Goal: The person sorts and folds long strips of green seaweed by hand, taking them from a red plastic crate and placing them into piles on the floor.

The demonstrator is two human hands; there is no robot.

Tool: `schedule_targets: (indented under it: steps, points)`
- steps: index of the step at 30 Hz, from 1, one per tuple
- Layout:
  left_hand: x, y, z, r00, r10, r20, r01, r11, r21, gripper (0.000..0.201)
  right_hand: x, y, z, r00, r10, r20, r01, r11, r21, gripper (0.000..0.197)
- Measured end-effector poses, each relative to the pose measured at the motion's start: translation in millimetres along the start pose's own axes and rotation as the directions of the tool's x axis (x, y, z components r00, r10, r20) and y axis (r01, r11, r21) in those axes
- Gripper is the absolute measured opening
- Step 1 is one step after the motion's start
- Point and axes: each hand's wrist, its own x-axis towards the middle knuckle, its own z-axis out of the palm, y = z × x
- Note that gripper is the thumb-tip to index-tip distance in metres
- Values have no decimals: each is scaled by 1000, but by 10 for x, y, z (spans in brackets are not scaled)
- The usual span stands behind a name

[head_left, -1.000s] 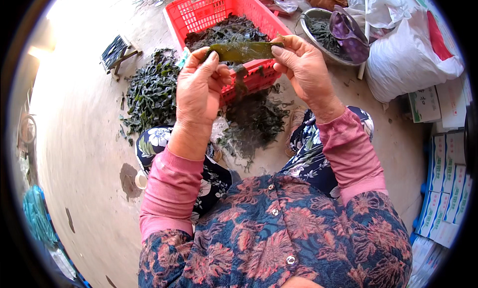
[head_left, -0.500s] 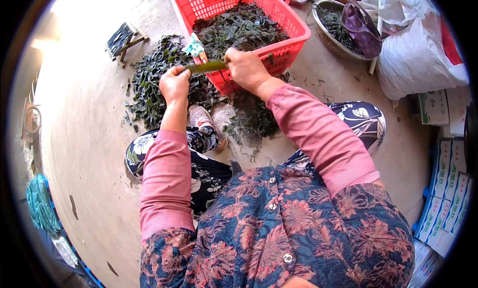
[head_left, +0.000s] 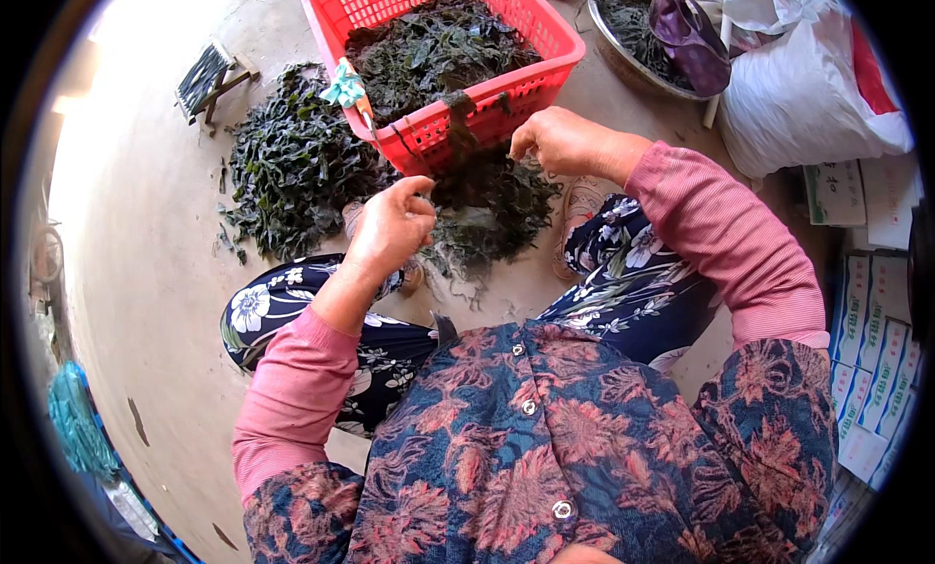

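Fingers (head_left: 420, 185) bent narrow above dark, tangled seaweed

Nearest, the bare left hand (head_left: 388, 228), its cuff pink and striped, curls its fingers toward its thumb. The bare right hand (head_left: 584, 150) stands a little farther out and well apart from it, tips pointing down and inward. On both, the gap is narrow; whether the tips quite meet, or pinch a thin scrap, I cannot tell.

Below and between them, a blackish, stringy seaweed heap (head_left: 502, 196) lies on the bare floor between the feet. For leaves this thin, a light thumb-and-finger pinch would likely serve best, since a hard pull could tear them. Spreading each one flat between two hands would show its whole face, and working low over the heap should keep scraps together.

Left of it, a broad pile of glossy dark-green seaweed (head_left: 297, 160) spreads on the floor beside the crate.

Beyond, a red, rectangular, slatted plastic crate (head_left: 542, 89) holds a thick bed of loose dark seaweed (head_left: 438, 53), below its far rim; one limp brown-green strip (head_left: 460, 121) hangs down the near wall. A teal, bunched wrapping (head_left: 344, 85) sits on the left rim.

Farther right, a round, metal-looking basin (head_left: 611, 56) holds more dark strands (head_left: 638, 40), with a shiny purple bag (head_left: 693, 43) over its right side.
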Motion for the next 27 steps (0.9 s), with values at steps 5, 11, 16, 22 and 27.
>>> schedule_targets:
  steps: [5, 11, 16, 22, 27]
  points:
    - [-128, 557, -78, 968, 45, 246, -115, 953, 280, 14, 307, 90, 150, 982, 150, -115, -138, 984, 109, 22]
    - [120, 561, -177, 963, 250, 96, -265, 943, 200, 14, 906, 316, 853, 899, 394, -189, -86, 585, 807, 31]
    - [283, 825, -489, 957, 259, -132, -290, 889, -354, 16, 826, 25, 630, 932, 333, -142, 13, 360, 933, 12]
    - [294, 726, -402, 998, 29, -50, -50, 874, -483, 29, 304, -361, -353, 999, -45, -8, 17, 212, 977, 19]
    - [256, 811, -82, 984, 70, 161, 80, 635, -769, 41, 54, -715, -528, 983, -175, -51, 78, 150, 986, 15]
